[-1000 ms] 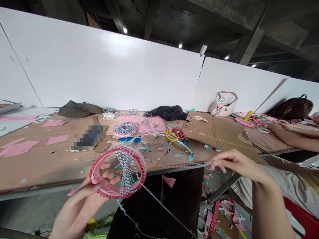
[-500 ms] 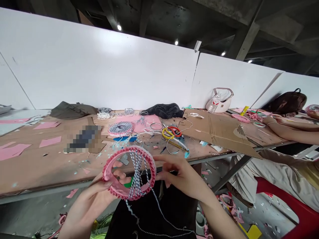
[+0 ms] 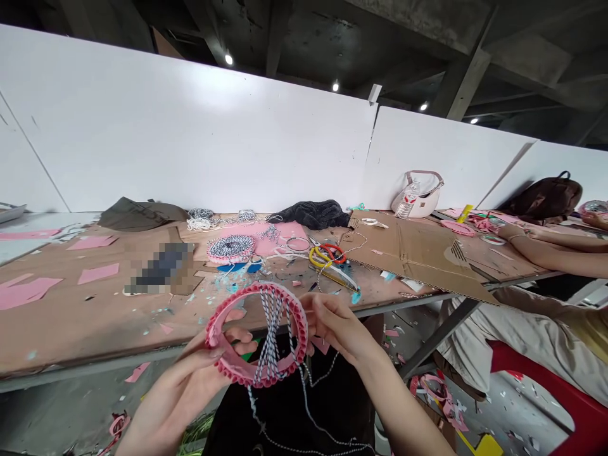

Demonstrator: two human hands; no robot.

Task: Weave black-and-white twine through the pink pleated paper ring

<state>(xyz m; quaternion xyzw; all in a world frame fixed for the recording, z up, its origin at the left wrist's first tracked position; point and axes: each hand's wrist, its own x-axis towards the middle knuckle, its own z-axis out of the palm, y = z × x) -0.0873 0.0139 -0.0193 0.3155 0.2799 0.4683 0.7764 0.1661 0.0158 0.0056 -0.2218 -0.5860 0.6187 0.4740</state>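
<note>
Both hands [image 3: 266, 342] grip the pink ring [image 3: 257, 334] held between them.

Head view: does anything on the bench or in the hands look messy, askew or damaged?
Yes. Small pink and blue scraps litter the workbench and the floor. The cardboard sheet overhangs the bench's front edge. The pink ring, held in the left hand with the right hand at its rim, looks intact; its striped cord trails loose below.

At lower centre of the frame, the hoop [image 3: 257, 334] sits between the left hand [image 3: 199, 373] and right hand [image 3: 335, 326], before the table [image 3: 85, 316]. Scissors [image 3: 327, 259] lie behind it; a bag [image 3: 420, 196] stands upper right.
</note>
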